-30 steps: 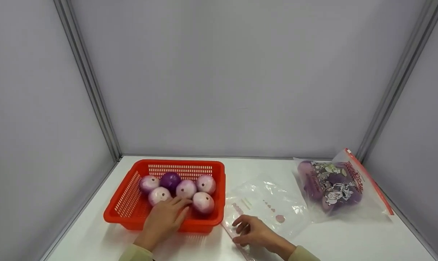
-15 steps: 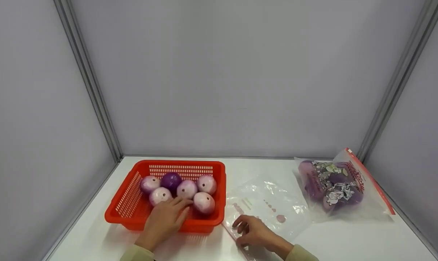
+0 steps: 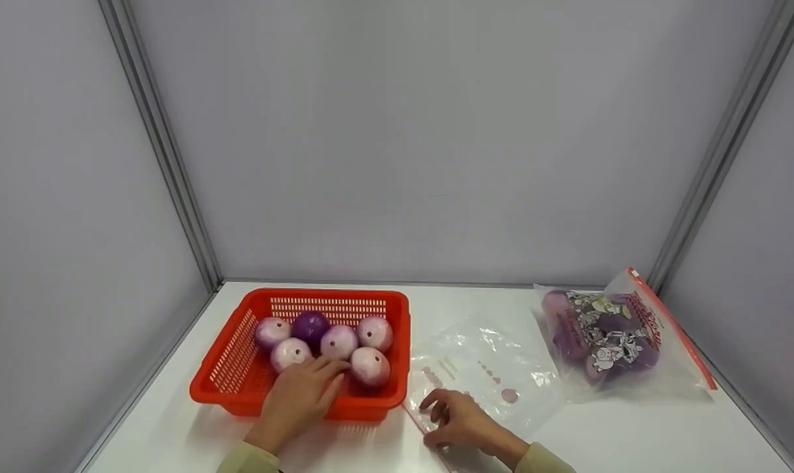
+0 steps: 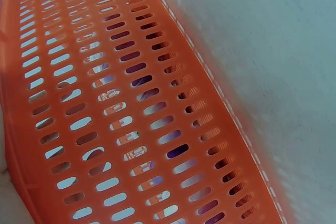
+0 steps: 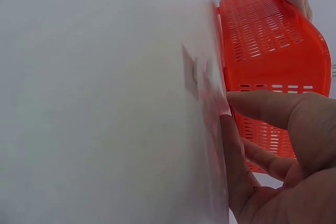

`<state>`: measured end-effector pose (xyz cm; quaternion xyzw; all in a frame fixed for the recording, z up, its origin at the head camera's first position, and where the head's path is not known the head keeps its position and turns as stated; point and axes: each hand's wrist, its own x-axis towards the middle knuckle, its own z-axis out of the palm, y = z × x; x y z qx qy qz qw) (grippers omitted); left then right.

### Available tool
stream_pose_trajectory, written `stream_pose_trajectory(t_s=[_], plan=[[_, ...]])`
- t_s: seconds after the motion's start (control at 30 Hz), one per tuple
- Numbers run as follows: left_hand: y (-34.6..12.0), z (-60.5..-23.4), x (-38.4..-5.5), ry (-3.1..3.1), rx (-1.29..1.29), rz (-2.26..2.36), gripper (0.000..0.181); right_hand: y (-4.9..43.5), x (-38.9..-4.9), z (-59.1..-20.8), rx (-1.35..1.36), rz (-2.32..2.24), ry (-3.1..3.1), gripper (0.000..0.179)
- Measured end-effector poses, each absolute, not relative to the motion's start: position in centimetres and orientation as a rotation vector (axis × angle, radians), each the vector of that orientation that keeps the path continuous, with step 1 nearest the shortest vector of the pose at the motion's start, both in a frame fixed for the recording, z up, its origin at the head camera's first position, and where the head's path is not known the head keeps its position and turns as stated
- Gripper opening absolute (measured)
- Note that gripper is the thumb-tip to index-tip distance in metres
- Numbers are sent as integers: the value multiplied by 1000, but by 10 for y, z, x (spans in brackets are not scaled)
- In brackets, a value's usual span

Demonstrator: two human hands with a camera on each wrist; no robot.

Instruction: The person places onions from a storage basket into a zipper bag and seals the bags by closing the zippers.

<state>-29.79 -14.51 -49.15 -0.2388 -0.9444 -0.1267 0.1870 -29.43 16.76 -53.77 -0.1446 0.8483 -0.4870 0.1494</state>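
We see the left hand (image 3: pixel 301 394) reaching over the near rim of the red basket (image 3: pixel 331 293) at the left of the table (image 3: pixel 633 433), its fingers loosely outstretched and the thumb apart from them. The fingertips lie between the two nearest round purple-and-white onions (image 3: pixel 369 366); we cannot tell whether they touch either one, and we see nothing held. Six round pieces show in the basket, one of them a dark purple ball (image 3: pixel 310 327) on the far side of the group. Just right of the basket lies a flat clear bag (image 3: pixel 462 345) with pink printing. The right hand (image 3: pixel 465 420) is over its near left edge, fingers bent; from the right wrist we make out thumb and finger nearly together, pinching a little of the pinkish film between their tips. Near that bag, at the far right, we find a filled zip bag (image 3: pixel 603 335) with a red strip and purple pieces inside, apart from both hands.
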Motion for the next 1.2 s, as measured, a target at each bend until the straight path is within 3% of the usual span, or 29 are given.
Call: stream_pose_trajectory(t_s=[0.9,1.2], plan=[[-157,-517,-318,-2653,-687,-431,30,178,-309,-528,-235,-1529,2366,24],[-182,-524,-415,-2637,-873,-498,34,172,-357,-512,-16,-1776,2385,30]])
